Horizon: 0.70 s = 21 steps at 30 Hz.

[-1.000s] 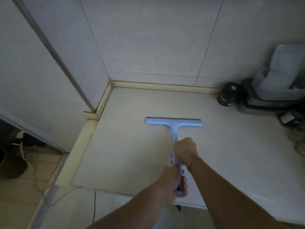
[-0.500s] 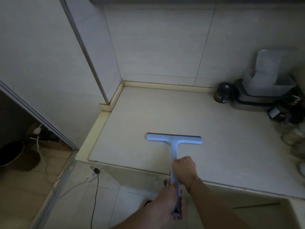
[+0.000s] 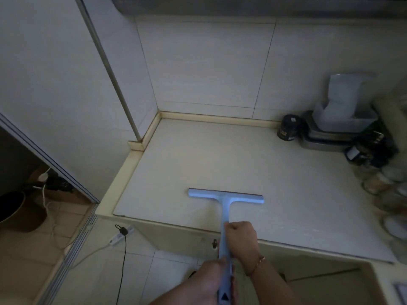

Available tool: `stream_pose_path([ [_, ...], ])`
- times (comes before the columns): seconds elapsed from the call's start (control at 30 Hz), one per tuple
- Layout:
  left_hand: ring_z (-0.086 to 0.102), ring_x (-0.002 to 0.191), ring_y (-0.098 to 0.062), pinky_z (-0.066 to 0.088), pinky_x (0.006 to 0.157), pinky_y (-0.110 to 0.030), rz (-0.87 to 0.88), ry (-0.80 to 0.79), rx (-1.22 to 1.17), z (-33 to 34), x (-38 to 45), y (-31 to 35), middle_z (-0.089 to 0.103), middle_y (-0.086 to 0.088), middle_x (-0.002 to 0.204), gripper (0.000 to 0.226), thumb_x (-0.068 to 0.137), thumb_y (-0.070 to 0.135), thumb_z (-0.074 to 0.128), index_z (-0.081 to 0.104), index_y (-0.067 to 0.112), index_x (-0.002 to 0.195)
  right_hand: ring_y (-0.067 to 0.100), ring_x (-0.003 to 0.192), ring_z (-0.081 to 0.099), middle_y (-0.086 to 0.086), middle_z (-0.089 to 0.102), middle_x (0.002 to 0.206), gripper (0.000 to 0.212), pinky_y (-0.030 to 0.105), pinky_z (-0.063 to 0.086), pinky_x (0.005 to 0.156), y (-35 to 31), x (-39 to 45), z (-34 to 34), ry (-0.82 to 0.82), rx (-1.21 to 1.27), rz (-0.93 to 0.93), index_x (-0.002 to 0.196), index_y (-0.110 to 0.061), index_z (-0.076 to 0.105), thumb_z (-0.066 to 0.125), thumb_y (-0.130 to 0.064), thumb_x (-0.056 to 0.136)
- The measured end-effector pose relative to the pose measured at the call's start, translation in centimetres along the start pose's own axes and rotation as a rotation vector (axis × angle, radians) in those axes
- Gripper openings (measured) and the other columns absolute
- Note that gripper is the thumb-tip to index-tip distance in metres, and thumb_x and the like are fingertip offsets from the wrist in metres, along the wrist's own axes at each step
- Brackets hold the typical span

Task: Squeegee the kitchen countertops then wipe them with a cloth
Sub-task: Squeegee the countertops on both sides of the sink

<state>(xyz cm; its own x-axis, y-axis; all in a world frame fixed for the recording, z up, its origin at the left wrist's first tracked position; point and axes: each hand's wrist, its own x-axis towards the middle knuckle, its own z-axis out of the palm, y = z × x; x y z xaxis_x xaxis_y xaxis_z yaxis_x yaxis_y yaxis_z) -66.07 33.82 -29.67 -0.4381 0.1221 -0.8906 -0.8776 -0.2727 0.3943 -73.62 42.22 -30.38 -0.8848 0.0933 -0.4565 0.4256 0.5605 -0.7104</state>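
Both hands grip pale-blue T-shaped squeegee (image 3: 225, 200) — blade flat on countertop (image 3: 286, 183).

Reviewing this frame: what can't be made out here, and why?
- Left hand: cut off by the bottom edge of the head view; its fingers round the squeegee handle are partly hidden.
- Squeegee blade edge: hidden under its own head, so contact with the countertop is unclear.
- Jars at right: blurred and dark.
- Black tin label: too small to read.
- No cloth is in view.

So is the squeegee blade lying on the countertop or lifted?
On it: the squeegee blade lies flat against the countertop, near its front edge.
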Motion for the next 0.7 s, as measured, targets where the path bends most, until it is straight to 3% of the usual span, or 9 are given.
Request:
stream_pose_path([
  [0.07,0.044,0.046,-0.023,0.033,0.04,-0.02,0.026,-0.029,-0.048,1.0,0.2,1.2,0.045,-0.012,0.059,0.04,0.103,0.026,0.037,0.053,0.002,0.075,0.022,0.056,0.066,0.004,0.065,0.052,0.046,0.03,0.054,0.059,-0.4,0.4,-1.1,0.012,0.123,-0.029,0.054,-0.005,0.064,0.054,-0.019,0.096],
  [0.17,0.044,0.054,-0.02,0.034,0.048,-0.025,0.128,-0.031,0.014,3.1,1.1,4.3,0.048,-0.008,0.065,0.034,0.103,0.027,0.04,0.055,0.004,0.083,0.03,0.047,0.064,0.017,0.068,0.058,0.037,0.036,0.055,0.048,-2.3,2.6,-3.1,0.042,0.361,0.012,0.067,0.004,0.068,0.053,-0.014,0.097],
  [0.33,0.042,0.051,-0.02,0.039,0.046,-0.028,0.056,-0.184,0.012,6.8,3.5,12.8,0.045,-0.008,0.064,0.027,0.104,0.029,0.039,0.047,0.007,0.091,0.031,0.049,0.065,0.019,0.069,0.063,0.037,0.036,0.056,0.049,-5.7,10.2,-7.4,0.12,0.35,-0.001,0.07,0.001,0.067,0.051,-0.016,0.099],
  [0.5,0.043,0.054,-0.017,0.041,0.047,-0.027,0.005,-0.138,-0.058,10.6,7.3,19.7,0.047,-0.008,0.066,0.026,0.104,0.023,0.037,0.049,0.006,0.09,0.031,0.049,0.065,0.02,0.069,0.064,0.041,0.032,0.053,0.045,-8.1,19.2,-10.1,0.099,0.247,0.003,0.07,0.007,0.068,0.05,-0.016,0.099],
  [0.7,0.042,0.054,-0.017,0.042,0.048,-0.026,0.019,-0.181,-0.102,11.4,12.6,26.0,0.045,-0.008,0.065,0.03,0.105,0.025,0.036,0.047,0.007,0.083,0.037,0.064,0.07,0.02,0.071,0.068,0.046,0.048,0.06,0.066,-10.0,27.8,-10.3,0.122,0.165,-0.034,0.068,0.009,0.069,0.049,-0.022,0.096],
])
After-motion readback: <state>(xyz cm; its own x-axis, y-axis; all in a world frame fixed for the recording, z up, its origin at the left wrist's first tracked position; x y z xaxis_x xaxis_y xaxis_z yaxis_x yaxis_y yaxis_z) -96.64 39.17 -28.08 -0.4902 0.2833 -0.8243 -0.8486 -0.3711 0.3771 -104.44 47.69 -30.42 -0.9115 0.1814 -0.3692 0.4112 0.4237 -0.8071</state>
